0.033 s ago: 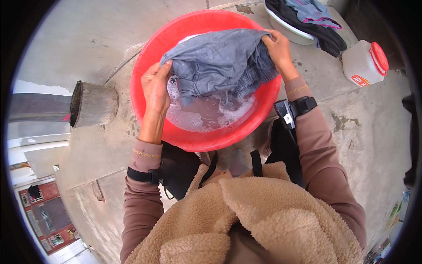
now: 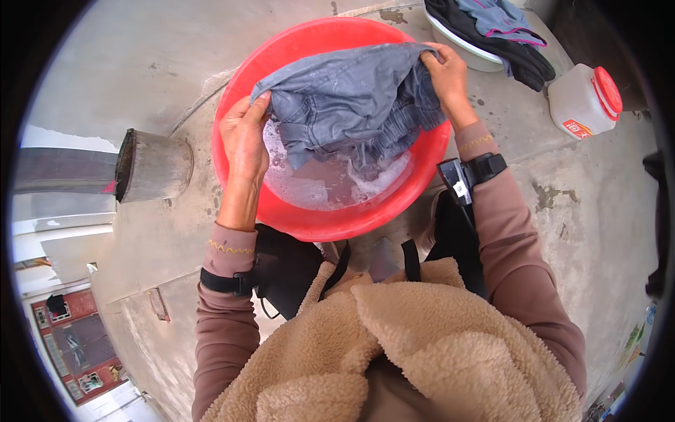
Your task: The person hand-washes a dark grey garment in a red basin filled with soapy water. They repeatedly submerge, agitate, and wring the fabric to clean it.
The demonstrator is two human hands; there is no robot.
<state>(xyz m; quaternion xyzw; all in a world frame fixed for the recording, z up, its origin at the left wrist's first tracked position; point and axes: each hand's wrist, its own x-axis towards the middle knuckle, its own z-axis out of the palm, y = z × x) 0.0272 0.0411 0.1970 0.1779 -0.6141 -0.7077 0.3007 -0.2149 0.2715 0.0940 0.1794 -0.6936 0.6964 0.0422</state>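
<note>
Garment: one grey-blue woven cloth garment with stitched seams [image 2: 337, 98], held spread across the upper part of a large round red plastic basin [image 2: 337, 225], which serves as reference for all places. Cloudy, sudsy water [image 2: 302, 188] lies in the basin beneath it; the garment's lower folds hang down toward the water, and whether they dip in cannot be told.

Left hand [image 2: 242, 144]: at the basin's left side, thumb and fingers pinching the garment's left edge. Right hand [image 2: 446, 76]: at the basin's upper right, thumb and fingers pinching the garment's upper right corner. The hands stand well apart, cloth slung between them.

Handling, in judgement: limp and soft, likely heavy with water and slick with suds, not fragile. Thick seams and edges appear the soundest holds; a narrow pinch on a thin panel could slip.

Surroundings: right of the basin, a whitish plastic jar with a red lid [image 2: 580, 104]; beyond its upper right, a white bowl [image 2: 457, 41] heaped with dark clothes [image 2: 527, 63]; left, a weathered grey cylindrical bucket [image 2: 160, 169].
</note>
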